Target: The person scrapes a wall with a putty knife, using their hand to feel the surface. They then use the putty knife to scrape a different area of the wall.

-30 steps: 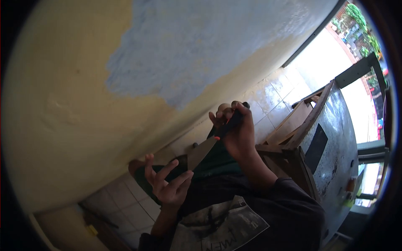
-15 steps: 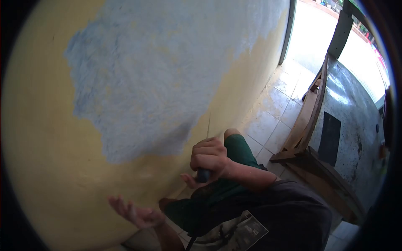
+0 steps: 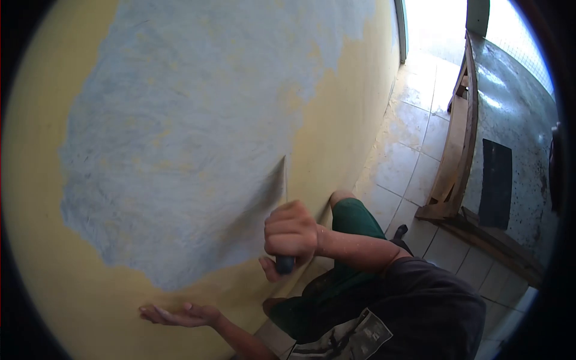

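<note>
My right hand (image 3: 291,231) is closed around the dark handle (image 3: 285,264) of a scraper, whose thin blade (image 3: 285,178) shows almost edge-on. The blade's tip is at the wall, by the right border of a bluish-grey patch (image 3: 192,132) on the yellow wall (image 3: 336,120). A shadow falls across the patch just left of the blade. Lower down, my left hand (image 3: 183,315) holds nothing; its fingers are stretched out, palm up, close to the yellow surface under the patch.
To the right stands a table with a worn grey top (image 3: 522,114) and a wooden frame, bearing a dark rectangular piece (image 3: 496,183). White floor tiles (image 3: 396,171) run between wall and table toward a bright doorway (image 3: 435,27). My knees in green shorts (image 3: 357,217) are near the wall.
The view has shifted, showing more of the patch's lower part. The scraper blade has come to the patch's right border. My left hand has flattened out and turned more sideways.
</note>
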Demonstrator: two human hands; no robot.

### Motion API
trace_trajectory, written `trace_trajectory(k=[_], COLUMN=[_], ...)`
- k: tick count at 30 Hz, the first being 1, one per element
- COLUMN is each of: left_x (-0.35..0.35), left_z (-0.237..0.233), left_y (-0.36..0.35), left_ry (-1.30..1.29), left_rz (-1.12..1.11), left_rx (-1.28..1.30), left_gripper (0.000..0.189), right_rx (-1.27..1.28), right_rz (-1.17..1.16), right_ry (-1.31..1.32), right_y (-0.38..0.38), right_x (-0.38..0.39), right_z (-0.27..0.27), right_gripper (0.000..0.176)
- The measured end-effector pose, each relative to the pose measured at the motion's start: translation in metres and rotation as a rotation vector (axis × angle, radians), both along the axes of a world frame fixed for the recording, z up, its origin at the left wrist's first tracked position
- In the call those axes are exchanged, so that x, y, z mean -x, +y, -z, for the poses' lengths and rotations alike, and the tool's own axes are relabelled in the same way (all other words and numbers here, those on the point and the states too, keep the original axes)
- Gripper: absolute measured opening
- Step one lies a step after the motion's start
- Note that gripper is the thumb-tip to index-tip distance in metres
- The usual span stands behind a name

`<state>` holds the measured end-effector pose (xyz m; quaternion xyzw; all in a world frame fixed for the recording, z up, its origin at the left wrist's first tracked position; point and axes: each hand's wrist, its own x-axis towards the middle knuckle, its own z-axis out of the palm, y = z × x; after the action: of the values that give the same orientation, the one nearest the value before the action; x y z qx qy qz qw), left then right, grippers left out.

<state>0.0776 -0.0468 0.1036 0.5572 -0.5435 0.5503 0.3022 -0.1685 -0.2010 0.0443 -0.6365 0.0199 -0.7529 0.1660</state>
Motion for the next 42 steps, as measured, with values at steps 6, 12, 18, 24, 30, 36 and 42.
trace_trajectory(k=[6, 12, 18, 24, 30, 36, 42], left_x=[-0.004, -0.005, -0.005, -0.002, 0.001, 0.05, 0.108], left_z=[0.011, 0.011, 0.01, 0.011, 0.006, 0.076, 0.079], left_y=[-0.016, -0.019, -0.019, -0.017, -0.004, 0.022, 0.016], left_ry=[-0.041, -0.073, -0.058, -0.033, 0.008, 0.619, 1.56], left_rz=[-0.123, -0.107, -0.104, -0.103, 0.058, 0.616, 0.89], left_rx=[0.069, 0.079, 0.081, 0.068, 0.148, -0.131, -0.062], left_gripper=[0.064, 0.065, 0.068, 0.066, 0.058, 0.044, 0.056], right_rx=[-0.027, -0.009, 0.005, 0.032, 0.031, -0.008, 0.058], right_rz=[0.001, 0.019, 0.02, -0.018, 0.047, -0.108, -0.562], right_ry=[-0.018, -0.01, -0.007, -0.032, 0.063, 0.131, -0.369], right_y=[-0.013, -0.023, -0.023, -0.017, -0.022, 0.026, 0.076], right_x=[0.014, 0.018, 0.01, 0.007, 0.006, 0.022, -0.009], right_z=[0.012, 0.016, 0.015, 0.01, 0.014, -0.012, -0.035], right_gripper=[0.016, 0.015, 0.015, 0.015, 0.014, 0.015, 0.024])
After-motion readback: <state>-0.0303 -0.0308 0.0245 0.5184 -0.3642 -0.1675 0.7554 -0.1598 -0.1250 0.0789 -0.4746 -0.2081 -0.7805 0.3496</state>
